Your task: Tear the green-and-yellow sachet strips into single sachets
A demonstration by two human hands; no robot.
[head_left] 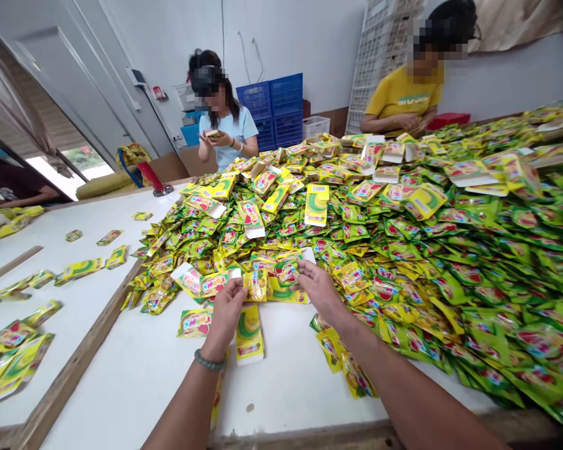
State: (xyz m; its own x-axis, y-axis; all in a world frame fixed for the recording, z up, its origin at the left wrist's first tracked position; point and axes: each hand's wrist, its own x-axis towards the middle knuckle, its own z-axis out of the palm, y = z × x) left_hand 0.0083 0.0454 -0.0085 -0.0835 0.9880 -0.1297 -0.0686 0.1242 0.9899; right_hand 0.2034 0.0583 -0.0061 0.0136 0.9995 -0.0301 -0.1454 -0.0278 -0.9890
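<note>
**Live: close, careful fingerwork at the front edge**

And here we are at the near edge of a huge heap of yellow-green foil sachets (431,250) spread across the white table (300,387)! The left hand (228,315), a bead bracelet (205,359) at its wrist, and the right hand (319,290) come in from the bottom of the frame, held apart. The fingertips (304,270) are down on the packets at centre, though you can't tell from here whether either hand is clamped on one. Lovely technique: light fingertip contact, palms lifted clear of the heap. A small sachet (256,284) sits between the hands, with a flat loose sachet (249,334) just below on the tabletop. Upper centre, a co-worker in a pale blue top (229,134) handles a sachet (213,133) with both hands; upper right, another in a yellow shirt (401,97) sits beyond the heap.
</note>
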